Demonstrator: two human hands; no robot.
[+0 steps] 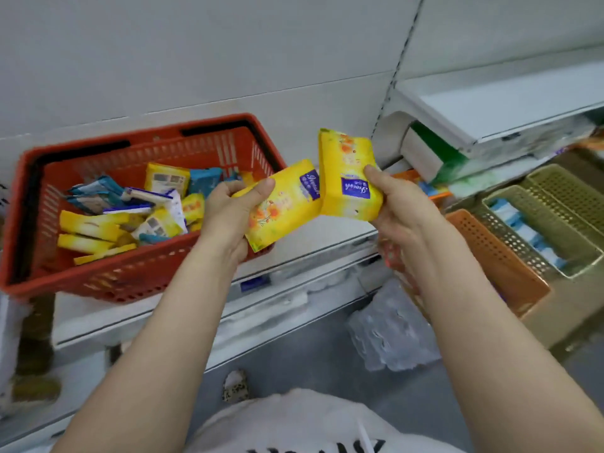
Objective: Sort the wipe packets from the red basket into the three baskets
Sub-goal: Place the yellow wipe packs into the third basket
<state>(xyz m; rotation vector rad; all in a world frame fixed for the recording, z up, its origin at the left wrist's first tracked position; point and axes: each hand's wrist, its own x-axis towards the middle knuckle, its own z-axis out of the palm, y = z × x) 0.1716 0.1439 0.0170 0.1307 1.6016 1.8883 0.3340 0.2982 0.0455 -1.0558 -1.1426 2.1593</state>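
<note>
The red basket [137,279] sits on the white shelf at the left, holding several yellow, blue and white wipe packets [130,210]. My left hand [228,210] grips a yellow wipe packet [282,207] just right of the basket's rim. My right hand [397,207] grips a second yellow packet [348,171], held upright beside the first. At the right stand an orange basket [496,256], partly hidden by my right arm, a green-gold basket [555,243] with blue-white packets in it, and another green-gold basket [568,188] behind it.
An upper white shelf [490,103] juts out at the top right with green-and-white boxes [434,152] under it. A clear plastic-wrapped bundle [389,328] lies on a lower level. The white shelf edge [294,282] runs across below my hands.
</note>
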